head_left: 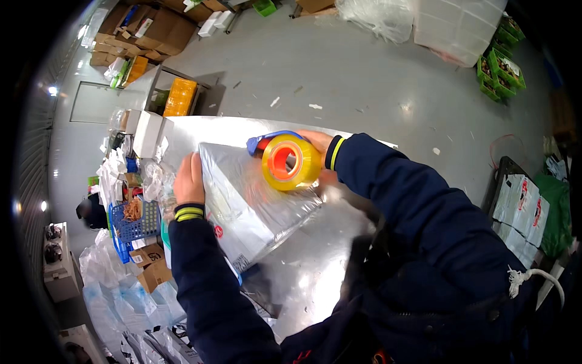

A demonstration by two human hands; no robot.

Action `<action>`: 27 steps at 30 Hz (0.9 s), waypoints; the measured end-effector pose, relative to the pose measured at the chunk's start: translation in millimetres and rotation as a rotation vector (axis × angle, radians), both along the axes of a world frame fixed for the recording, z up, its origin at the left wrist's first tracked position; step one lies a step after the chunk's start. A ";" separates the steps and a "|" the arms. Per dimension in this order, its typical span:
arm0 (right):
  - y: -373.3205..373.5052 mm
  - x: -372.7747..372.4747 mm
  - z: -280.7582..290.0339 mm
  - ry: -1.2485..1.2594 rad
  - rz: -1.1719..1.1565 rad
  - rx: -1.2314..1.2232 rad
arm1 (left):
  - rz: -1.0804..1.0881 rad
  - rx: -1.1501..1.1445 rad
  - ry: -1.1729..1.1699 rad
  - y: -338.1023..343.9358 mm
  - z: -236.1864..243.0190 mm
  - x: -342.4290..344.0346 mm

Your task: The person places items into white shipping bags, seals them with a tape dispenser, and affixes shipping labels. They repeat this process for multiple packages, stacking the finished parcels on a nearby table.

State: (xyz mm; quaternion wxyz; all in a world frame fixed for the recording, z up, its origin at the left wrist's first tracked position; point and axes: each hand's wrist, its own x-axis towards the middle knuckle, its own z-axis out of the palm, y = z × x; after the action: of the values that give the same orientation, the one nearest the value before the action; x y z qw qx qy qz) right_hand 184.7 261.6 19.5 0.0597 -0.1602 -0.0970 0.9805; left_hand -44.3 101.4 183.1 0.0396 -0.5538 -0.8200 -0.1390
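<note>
Right fingers [308,134] holding tape dispenser [279,161], left fingers [191,174] touching parcel [242,197]

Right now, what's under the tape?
Below the tape is a silver parcel. The tape covers part of its top, so I can't see that patch or tell whether they touch.

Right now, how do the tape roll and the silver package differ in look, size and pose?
The tape roll is round and yellow; the silver package is angular. The roll is smaller than the package. The right hand holds the roll in its blue dispenser; the package lies on the metal table. Both look shiny.
</note>
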 end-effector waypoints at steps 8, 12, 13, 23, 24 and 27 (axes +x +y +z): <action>-194.4 150.6 -32.5 -0.243 -0.185 0.124 | -0.239 -0.059 0.491 -23.3 -11.2 -42.4; -202.7 122.4 -14.9 -0.219 -0.270 -0.141 | 0.073 -0.269 0.571 -56.6 -9.8 -33.1; -177.6 112.5 -6.6 -0.138 -0.354 -0.175 | 0.178 -0.400 0.424 -69.8 -4.1 -30.7; -21.0 92.1 -68.4 0.068 0.012 0.007 | 0.106 -0.206 0.180 -75.5 5.1 4.6; -58.4 109.3 -28.8 0.084 0.068 -0.300 | 0.041 -0.292 0.302 -92.6 15.8 3.9; -134.4 106.0 -92.8 -0.096 -0.241 0.403 | 0.393 -0.341 0.167 -71.3 18.3 29.0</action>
State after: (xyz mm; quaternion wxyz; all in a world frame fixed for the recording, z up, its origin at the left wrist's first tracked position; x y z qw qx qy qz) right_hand 290.7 127.1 -73.3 0.2025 -0.2018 -0.2738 0.9183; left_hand -15.3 30.1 201.3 0.0397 -0.3921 -0.9172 0.0575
